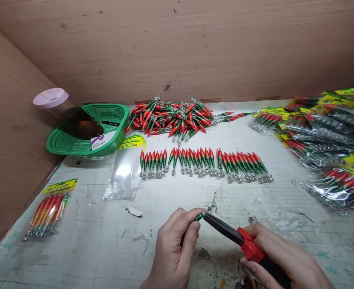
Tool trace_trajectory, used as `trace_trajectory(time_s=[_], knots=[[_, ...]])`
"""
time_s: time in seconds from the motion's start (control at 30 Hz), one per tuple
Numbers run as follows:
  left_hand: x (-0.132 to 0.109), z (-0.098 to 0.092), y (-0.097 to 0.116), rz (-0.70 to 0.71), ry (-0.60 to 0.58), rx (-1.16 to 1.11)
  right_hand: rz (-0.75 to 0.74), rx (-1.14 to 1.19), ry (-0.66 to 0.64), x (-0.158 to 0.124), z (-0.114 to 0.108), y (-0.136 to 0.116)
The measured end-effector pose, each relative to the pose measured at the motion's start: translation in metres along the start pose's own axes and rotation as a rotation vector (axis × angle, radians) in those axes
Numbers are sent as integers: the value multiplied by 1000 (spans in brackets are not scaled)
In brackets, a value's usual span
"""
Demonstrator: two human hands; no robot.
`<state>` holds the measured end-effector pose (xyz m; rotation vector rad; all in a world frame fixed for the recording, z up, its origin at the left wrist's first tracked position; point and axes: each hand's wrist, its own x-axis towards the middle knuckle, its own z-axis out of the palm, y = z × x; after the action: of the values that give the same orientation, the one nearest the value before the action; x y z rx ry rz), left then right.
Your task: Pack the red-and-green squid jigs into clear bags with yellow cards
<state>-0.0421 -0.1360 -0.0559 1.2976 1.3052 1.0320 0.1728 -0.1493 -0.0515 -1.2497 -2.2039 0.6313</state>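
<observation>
My left hand [177, 241] pinches a green fishing lure [201, 216], its hooked end pointing up and to the right. Most of the lure's body is hidden behind the fingers. My right hand [282, 249] is wrapped round red and black pliers [251, 247]. The tips of the pliers' dark jaws meet the lure just below its hooks. Beyond my hands, a row of red and green lures [199, 158] lies on the white table [164, 196], hooks toward me. Behind that row is a heap of similar lures [170, 118] against the wooden board.
Bagged lures [324, 132] are piled on the right. Flat clear bags [125, 172] with yellow headers lie left of the row. A green basket [116, 136] holds a cup [52, 100] and a card. One filled bag [49, 212] is at far left. Wooden boards [177, 52] wall the back and left.
</observation>
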Motion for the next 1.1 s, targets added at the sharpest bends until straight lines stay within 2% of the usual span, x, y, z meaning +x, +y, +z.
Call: trace_trajectory(time_s=[0.13,0.27,0.43,0.53,0.67,0.77,0.87,0.93,1.0,1.1], knots=[[-1,0,0,64,12,102,-38,-31,42,4,-7,0],[-2,-1,-1,161,5,223,-28,-86,-17,3,-12,3],[-1,-1,-1,157,-31,230,-25,-74,-36,2,-12,5],[1,-2,1,73,-69,90,-43,5,-32,5,-14,3],[7,-6,0,-222,-144,-226,-21,68,-42,11,-11,3],[15,-14,-4,-389,-56,-466,10,-35,-95,7,9,6],[22,-21,-5,-416,22,-490,0,-224,-79,1,40,10],[25,-21,-7,-341,8,-321,-54,-328,25,0,57,11],[26,-16,-11,-162,10,-79,-148,-415,212,6,66,10],[23,-2,-24,126,-4,186,-249,-552,466,19,68,5]])
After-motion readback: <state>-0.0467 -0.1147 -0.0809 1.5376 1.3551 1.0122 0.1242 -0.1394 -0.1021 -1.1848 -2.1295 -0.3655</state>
